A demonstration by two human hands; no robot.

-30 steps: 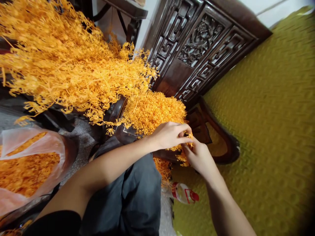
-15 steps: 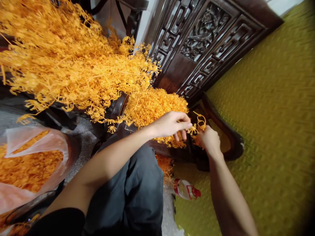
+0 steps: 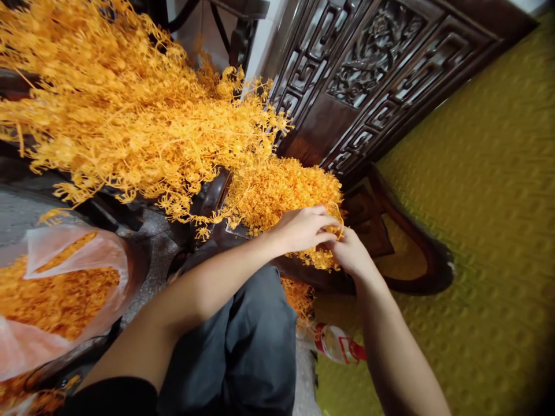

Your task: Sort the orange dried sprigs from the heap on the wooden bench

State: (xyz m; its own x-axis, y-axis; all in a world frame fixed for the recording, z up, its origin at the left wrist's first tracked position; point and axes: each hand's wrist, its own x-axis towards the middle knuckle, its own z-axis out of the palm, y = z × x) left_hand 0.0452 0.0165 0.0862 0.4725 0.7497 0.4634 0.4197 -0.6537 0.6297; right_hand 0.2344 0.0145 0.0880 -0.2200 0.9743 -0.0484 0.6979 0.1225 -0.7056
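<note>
My left hand (image 3: pixel 301 230) and my right hand (image 3: pixel 352 252) meet at the right side of a heap of small orange plastic pieces (image 3: pixel 277 188). Between their fingertips is an orange plastic sprig (image 3: pixel 341 222), whose thin curved stem arches above the right hand. Both hands are closed in a pinch around it, though the fingers partly cover the sprig. Behind and to the left rises a larger pile of orange plastic sprigs (image 3: pixel 130 121) with thin branching stems and spidery heads.
A dark carved wooden chair back (image 3: pixel 347 115) stands behind the heap, its curved armrest (image 3: pixel 433 271) at right. On the left is a plastic bag (image 3: pixel 124 260) of orange pieces. A red-capped bottle (image 3: pixel 336 344) lies near the yellow-green mat (image 3: pixel 489 277). More orange pieces (image 3: pixel 299 297) hang below the heap.
My right hand has moved left, bringing the sprig against the heap, and the two hands have come together. The camera view has shifted slightly.
</note>
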